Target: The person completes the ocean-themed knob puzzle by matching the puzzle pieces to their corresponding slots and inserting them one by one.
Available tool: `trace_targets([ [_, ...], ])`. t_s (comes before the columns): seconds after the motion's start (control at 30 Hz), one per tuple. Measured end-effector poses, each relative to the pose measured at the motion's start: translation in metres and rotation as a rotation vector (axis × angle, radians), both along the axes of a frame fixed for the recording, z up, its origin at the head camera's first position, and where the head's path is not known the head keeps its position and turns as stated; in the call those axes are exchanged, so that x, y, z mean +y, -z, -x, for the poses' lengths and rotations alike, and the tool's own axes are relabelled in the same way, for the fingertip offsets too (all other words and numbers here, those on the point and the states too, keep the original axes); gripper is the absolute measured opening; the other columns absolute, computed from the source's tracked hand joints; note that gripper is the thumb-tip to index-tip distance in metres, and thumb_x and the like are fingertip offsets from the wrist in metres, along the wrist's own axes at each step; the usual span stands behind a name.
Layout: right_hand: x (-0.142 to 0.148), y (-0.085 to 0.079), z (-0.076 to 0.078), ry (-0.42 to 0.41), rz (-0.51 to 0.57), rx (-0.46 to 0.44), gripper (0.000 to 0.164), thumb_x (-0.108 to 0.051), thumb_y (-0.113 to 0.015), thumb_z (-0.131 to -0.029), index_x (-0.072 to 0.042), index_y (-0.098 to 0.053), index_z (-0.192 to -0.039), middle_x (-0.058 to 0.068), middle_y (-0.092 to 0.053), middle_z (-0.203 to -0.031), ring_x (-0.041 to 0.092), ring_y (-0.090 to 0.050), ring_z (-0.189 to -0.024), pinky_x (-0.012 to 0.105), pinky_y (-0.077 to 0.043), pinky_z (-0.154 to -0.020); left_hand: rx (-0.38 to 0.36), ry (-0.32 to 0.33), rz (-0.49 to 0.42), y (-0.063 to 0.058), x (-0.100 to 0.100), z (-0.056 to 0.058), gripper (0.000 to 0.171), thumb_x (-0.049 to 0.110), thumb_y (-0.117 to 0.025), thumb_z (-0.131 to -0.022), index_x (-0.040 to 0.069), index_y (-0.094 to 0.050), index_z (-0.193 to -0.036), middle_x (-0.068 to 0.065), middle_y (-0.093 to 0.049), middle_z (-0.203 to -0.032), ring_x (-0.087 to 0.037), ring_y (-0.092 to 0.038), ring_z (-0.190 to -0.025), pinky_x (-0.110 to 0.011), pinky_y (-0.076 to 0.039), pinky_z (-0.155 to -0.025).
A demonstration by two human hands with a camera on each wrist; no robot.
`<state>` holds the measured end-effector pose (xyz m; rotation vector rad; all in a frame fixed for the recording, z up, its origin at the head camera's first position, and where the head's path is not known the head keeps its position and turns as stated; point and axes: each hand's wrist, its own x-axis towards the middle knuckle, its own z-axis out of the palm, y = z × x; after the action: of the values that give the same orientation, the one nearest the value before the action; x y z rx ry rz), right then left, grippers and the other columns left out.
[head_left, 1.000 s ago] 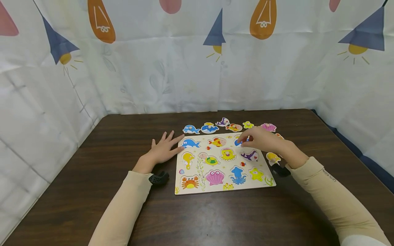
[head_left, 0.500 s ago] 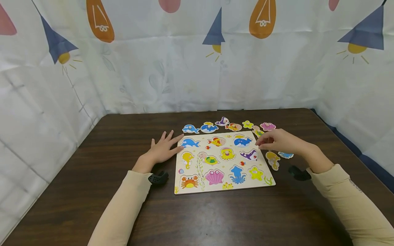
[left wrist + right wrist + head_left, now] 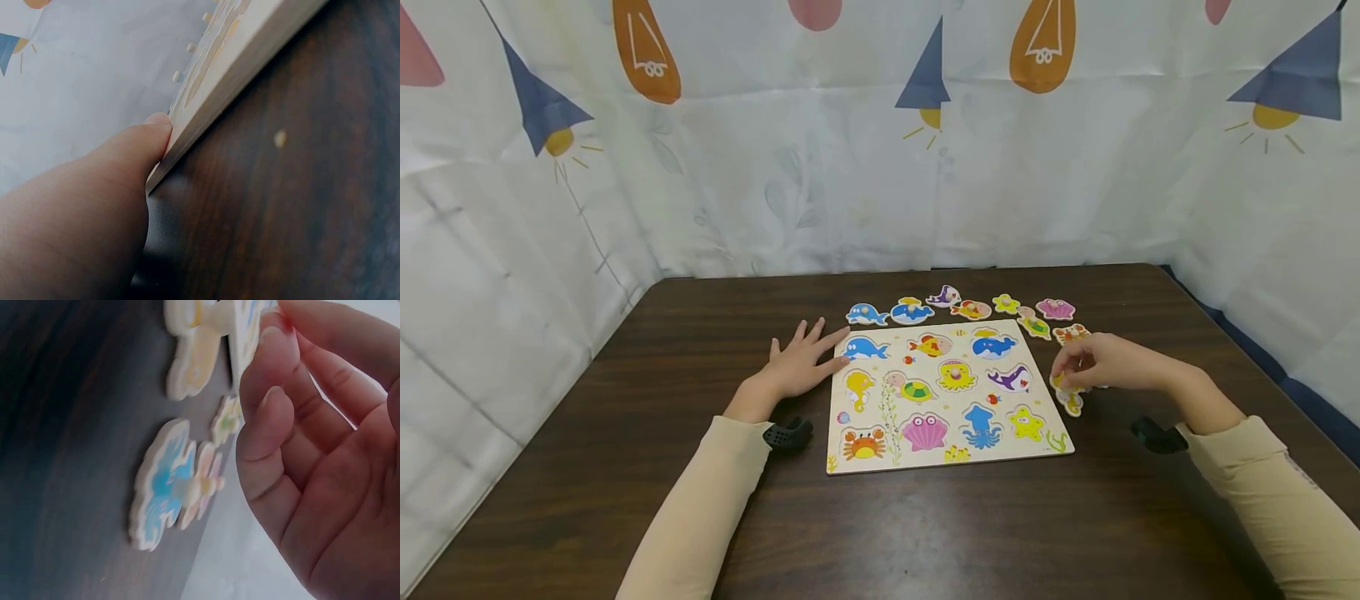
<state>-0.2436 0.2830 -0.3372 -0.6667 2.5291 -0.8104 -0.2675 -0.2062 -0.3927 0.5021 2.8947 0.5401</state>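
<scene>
A pale wooden puzzle board printed with sea animals lies on the table. My left hand is spread at its left edge, with the thumb touching the rim in the left wrist view. Beyond the board's right edge, my right hand reaches over a yellow seahorse piece, its fingers bent and partly covering it. In the right wrist view the seahorse piece lies on the table with its knob just short of my fingertips. A yellow octopus piece with a knob sits in the board.
Knobbed pieces lie behind the board: a dolphin, a whale, a fish, a starfish, a turtle, a shell and a crab. A blue piece lies beside my right hand.
My right hand has moved from over the board's upper right whale, off to the right and toward me, to the seahorse piece. The left hand stays at the board's edge.
</scene>
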Motion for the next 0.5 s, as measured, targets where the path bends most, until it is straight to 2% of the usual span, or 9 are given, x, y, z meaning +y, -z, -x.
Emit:
trace_targets([
  [0.23, 0.008, 0.008, -0.001, -0.037, 0.041, -0.053, 0.02, -0.011, -0.076, -0.092, -0.004, -0.067, -0.108, 0.003, -0.058, -0.082, 0.015, -0.054, -0.068, 0.027, -0.047, -0.06, 0.003, 0.003, 0.004, -0.001, 0.001, -0.001, 0.07, 0.055, -0.047, -0.106, 0.026, -0.025, -0.165, -0.019, -0.006, -0.17, -0.046, 0.002, -0.154, -0.079, 0.005, -0.11],
  [0.5, 0.007, 0.013, 0.002, -0.047, -0.014, -0.022, 0.013, -0.011, -0.074, -0.092, -0.007, -0.067, -0.103, 0.0, -0.056, -0.081, 0.014, -0.052, -0.069, 0.027, -0.046, -0.06, -0.002, -0.006, 0.006, -0.002, 0.001, -0.001, 0.07, 0.055, -0.047, -0.106, 0.026, -0.025, -0.165, -0.019, -0.006, -0.17, -0.046, 0.002, -0.154, -0.078, 0.005, -0.11],
])
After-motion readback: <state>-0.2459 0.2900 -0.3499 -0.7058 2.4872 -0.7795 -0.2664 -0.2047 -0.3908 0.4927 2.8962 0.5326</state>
